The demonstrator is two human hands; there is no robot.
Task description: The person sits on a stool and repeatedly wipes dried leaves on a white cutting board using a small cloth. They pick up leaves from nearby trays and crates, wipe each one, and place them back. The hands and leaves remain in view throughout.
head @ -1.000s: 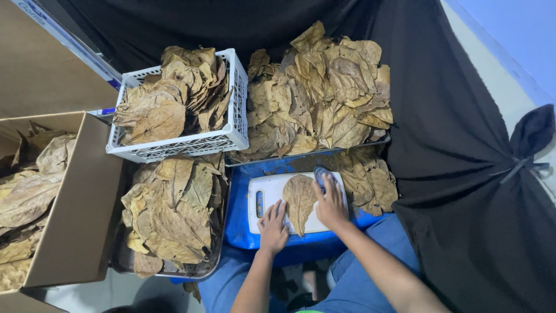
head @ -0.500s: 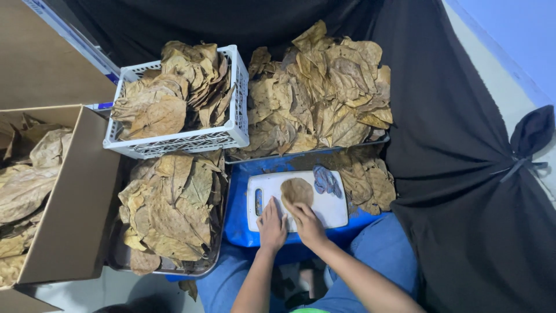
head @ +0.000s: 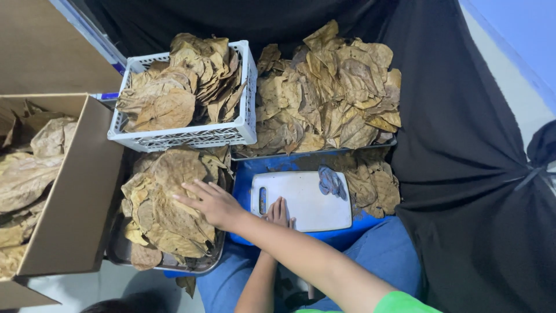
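Note:
My right hand (head: 209, 203) reaches across to the left and lies flat, fingers spread, on a pile of dry brown leaves (head: 165, 217) in a metal tray (head: 191, 268). My left hand (head: 278, 213) rests at the near edge of a white cutting board (head: 307, 203), partly hidden by my right forearm. The board is bare except for a crumpled blue-grey cloth (head: 331, 181) at its far right corner. It lies on a blue surface (head: 250, 173) on my lap.
A white plastic basket (head: 246, 130) full of leaves stands behind the tray. A big heap of leaves (head: 330, 98) fills the back right, with a smaller heap (head: 377, 186) beside the board. An open cardboard box (head: 75, 191) holding leaves stands left. Black cloth (head: 463, 174) hangs around.
My right hand carried the leaf off the cutting board and moved left onto the pile in the metal tray. The board now holds no leaf. My left hand stayed at the board.

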